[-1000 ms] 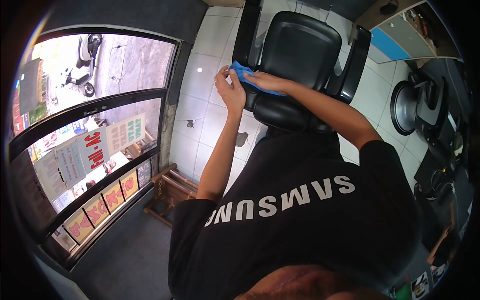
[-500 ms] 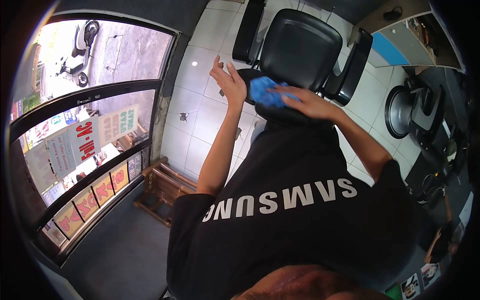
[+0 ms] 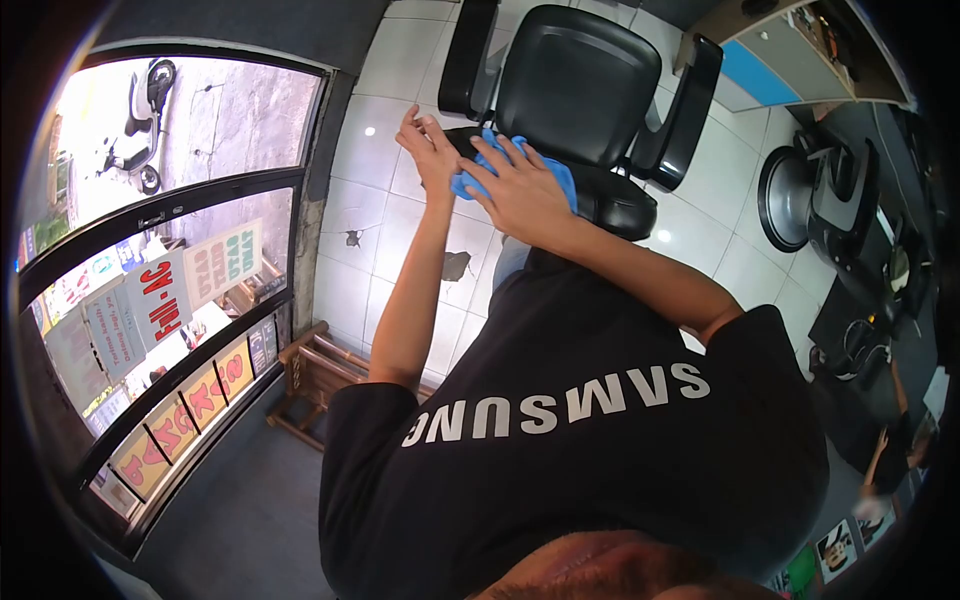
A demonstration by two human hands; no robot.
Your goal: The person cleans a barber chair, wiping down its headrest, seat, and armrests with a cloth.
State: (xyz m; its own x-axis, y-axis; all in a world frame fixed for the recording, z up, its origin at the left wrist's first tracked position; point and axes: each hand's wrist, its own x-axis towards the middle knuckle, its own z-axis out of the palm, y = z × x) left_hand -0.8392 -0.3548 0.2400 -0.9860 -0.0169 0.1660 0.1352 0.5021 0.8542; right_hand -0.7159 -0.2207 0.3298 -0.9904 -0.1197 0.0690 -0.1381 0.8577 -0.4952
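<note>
A black padded salon chair (image 3: 575,85) stands in front of me, with a lower black cushion section (image 3: 620,205) on the side closest to me. My right hand (image 3: 525,195) lies palm down over a blue cloth (image 3: 567,182), pressing it onto that section with fingers spread. Bits of the cloth show between and around the fingers. At the left end of the cushion rests my left hand (image 3: 432,158), its fingers extended outward and holding nothing. The right fingertips come close to the left wrist.
A glass door (image 3: 170,195) with signs is on the left, a scooter (image 3: 140,125) outside it. Below stands a brown wooden rack (image 3: 310,385). On the right are a black round basin (image 3: 785,200) and a cabinet (image 3: 765,75). Cracked tile (image 3: 456,265) marks the floor.
My right hand has slid the blue cloth left along the cushion, toward my left hand, and its fingers have spread. The left hand stays at the cushion's end. The whole view has shifted slightly.
</note>
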